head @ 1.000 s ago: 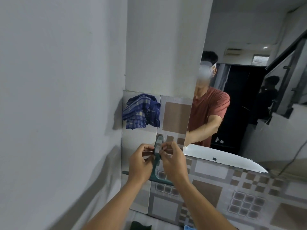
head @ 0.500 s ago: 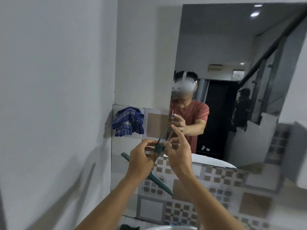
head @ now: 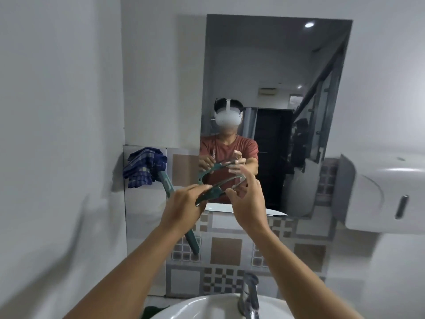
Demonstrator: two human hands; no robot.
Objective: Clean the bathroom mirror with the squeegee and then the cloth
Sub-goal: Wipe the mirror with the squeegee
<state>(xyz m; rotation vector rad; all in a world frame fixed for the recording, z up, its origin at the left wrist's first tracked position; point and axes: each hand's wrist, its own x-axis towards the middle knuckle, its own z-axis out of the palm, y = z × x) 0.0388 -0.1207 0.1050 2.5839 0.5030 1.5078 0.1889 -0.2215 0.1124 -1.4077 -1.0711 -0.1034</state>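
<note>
Green squeegee is held before the lower edge of the mirror, blade running upper-left to lower-right, handle pointing up-right; the left hand grips it, the right hand seemingly pinches the handle end.

- Left hand: grips the handle of the green squeegee, fingers curled round it.
- Right hand: pinches the handle's thin loop between thumb and fingers, in front of the mirror's lower edge.
- Squeegee blade: tilted, running from just beside the cloth down across the patterned tiles.
- Mirror: upright on the white wall above the tiles, reflecting the person and both hands.
- Blue checked cloth: hangs left of the mirror.
- White sink and metal tap: at the bottom edge.
- White dispenser: right of the mirror.
</note>
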